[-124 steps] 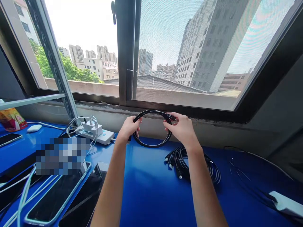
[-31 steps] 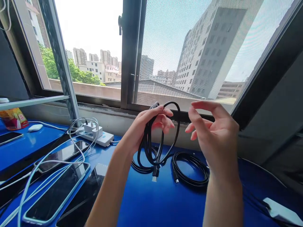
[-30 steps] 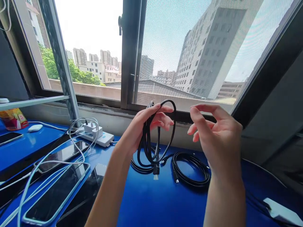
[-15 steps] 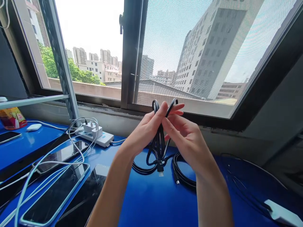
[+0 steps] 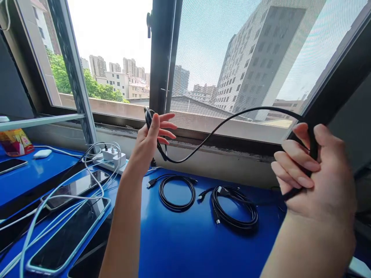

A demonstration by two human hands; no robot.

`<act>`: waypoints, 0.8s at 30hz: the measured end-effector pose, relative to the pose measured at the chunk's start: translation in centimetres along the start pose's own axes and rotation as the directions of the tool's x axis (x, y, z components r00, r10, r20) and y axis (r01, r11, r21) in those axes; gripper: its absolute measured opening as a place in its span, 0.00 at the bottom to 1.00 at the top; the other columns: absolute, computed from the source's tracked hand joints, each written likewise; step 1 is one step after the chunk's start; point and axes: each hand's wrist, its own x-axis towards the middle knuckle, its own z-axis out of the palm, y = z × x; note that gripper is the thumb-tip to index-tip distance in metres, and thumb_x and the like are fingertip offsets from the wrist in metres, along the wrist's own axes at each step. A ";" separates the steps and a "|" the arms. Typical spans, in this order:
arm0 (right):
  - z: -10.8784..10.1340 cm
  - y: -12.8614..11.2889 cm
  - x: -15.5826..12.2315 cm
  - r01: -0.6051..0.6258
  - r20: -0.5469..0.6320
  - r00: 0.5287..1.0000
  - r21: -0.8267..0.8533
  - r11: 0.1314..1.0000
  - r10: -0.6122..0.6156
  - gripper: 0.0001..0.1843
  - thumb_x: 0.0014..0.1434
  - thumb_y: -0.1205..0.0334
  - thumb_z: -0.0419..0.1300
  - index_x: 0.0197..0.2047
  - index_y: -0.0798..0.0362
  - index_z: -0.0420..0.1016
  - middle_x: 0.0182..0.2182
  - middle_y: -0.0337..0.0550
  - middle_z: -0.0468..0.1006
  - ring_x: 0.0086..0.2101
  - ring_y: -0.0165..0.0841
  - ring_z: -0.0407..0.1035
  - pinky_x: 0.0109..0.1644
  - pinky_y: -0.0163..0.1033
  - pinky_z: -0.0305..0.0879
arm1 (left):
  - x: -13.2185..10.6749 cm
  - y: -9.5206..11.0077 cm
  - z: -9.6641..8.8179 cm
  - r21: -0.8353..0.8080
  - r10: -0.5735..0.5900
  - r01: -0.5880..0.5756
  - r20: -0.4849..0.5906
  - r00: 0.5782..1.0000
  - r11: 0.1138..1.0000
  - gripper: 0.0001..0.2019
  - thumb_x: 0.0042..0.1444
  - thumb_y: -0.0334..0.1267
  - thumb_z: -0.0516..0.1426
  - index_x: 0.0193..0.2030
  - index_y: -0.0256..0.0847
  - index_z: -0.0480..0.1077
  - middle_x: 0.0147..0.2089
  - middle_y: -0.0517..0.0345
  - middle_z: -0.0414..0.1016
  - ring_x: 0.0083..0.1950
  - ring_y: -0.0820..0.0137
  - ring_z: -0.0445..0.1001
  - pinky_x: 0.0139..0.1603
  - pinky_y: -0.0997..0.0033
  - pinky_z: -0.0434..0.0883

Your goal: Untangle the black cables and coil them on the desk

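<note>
A black cable [image 5: 222, 124] runs in a sagging curve between my hands, above the blue table. My left hand [image 5: 150, 135] holds its gathered loops at the thumb, with the other fingers stretched out to the right. My right hand [image 5: 311, 166], far to the right, is wrapped round the other part of the cable. From it a length with a black plug [image 5: 223, 190] reaches left over a coiled black cable [image 5: 252, 222] lying on the table. Another coiled black cable [image 5: 193, 197] lies between the hands, lower down.
Several phones, one a phone with a light blue rim [image 5: 69, 235], lie at the left under white cables [image 5: 101, 189]. A white power strip [image 5: 108, 164] with plugs stands by the wall. A metal shelf post [image 5: 77, 77] rises in front of the window on the blue table's [image 5: 174, 247] far side.
My hands have moved apart, the left to the left and the right far to the right. The bundled cable is now partly drawn out between them, and both coils on the table show.
</note>
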 end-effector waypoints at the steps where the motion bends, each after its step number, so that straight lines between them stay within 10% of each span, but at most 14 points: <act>1: -0.2 -0.3 0.0 -0.003 -0.028 1.000 -0.014 1.000 0.003 0.22 0.32 0.50 0.71 0.27 0.48 0.67 0.09 0.23 0.46 0.10 0.20 0.35 0.14 0.33 0.26 | 0.1 -0.1 -0.2 -0.001 -0.006 0.006 -0.035 0.999 1.000 0.17 0.65 0.46 0.48 0.40 0.41 0.76 0.36 0.54 0.78 0.30 0.75 0.74 0.27 0.81 0.68; 18: -0.5 0.3 0.8 0.178 -0.337 0.927 0.000 0.984 -0.167 0.27 0.22 0.46 0.69 0.28 0.47 0.70 0.10 0.24 0.49 0.12 0.22 0.39 0.16 0.35 0.31 | 0.3 0.0 -0.9 -0.039 -0.406 0.405 -0.062 0.912 0.914 0.30 0.60 0.62 0.44 0.18 0.39 0.59 0.13 0.62 0.59 0.11 0.83 0.49 0.10 0.83 0.41; 24: -1.3 -0.3 1.8 0.079 -0.498 0.867 0.068 0.995 -0.035 0.15 0.31 0.56 0.65 0.19 0.45 0.61 0.11 0.27 0.48 0.13 0.21 0.40 0.15 0.32 0.33 | 0.3 0.6 -1.3 -0.127 -0.309 0.285 -0.259 0.915 0.950 0.27 0.59 0.49 0.56 0.14 0.39 0.54 0.11 0.68 0.49 0.12 0.84 0.46 0.12 0.82 0.41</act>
